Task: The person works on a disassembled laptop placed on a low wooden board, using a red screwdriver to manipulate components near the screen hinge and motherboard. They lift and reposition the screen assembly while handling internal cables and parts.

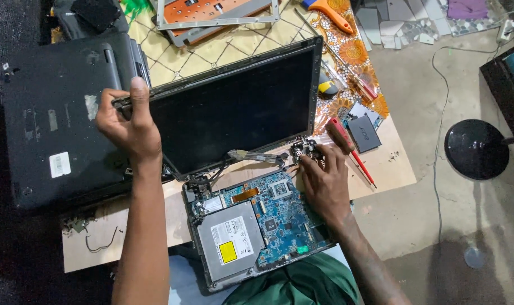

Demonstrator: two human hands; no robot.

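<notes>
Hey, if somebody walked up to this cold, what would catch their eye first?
Probably the dark laptop screen panel tilted up at centre, gripped at its top-left corner by the left hand. Below it lies the opened laptop base with its blue circuit board and silver drive, the right hand touching the hinge area beside a red-handled screwdriver.

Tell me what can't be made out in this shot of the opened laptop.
Head view only:
- Right hinge of the black screen panel: covered by the right hand.
- Left hand's fingers: wrapped behind the panel's corner.
- Front edge of the blue circuit board: hidden by green cloth.
- Small parts in the hinge area: too small to identify.
</notes>
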